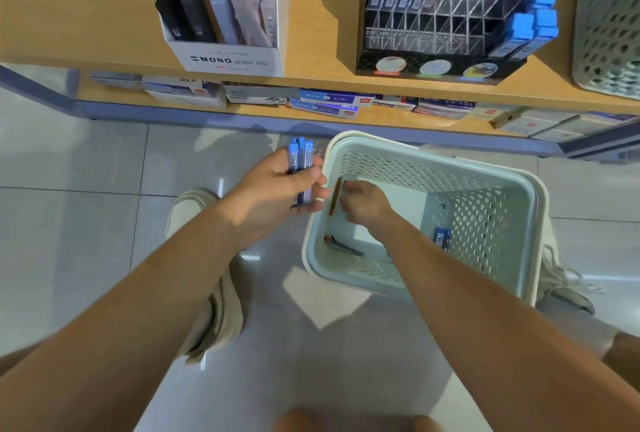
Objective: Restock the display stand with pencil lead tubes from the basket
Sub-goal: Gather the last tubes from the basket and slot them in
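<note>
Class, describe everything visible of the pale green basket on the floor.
The basket is pale green plastic with perforated walls, a solid base and a rolled rim. It stands upright on the tiled floor. The right hand reaches inside, holding a brown tube; one blue tube leans on its right wall. Beside its rim, the left hand grips blue tubes.

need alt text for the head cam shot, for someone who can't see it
A person's left hand grips a bunch of blue lead tubes beside a pale green basket on the floor, while the right hand reaches inside and pinches a brown tube. One blue tube lies in the basket, and the display stand sits on the shelf above.
</note>
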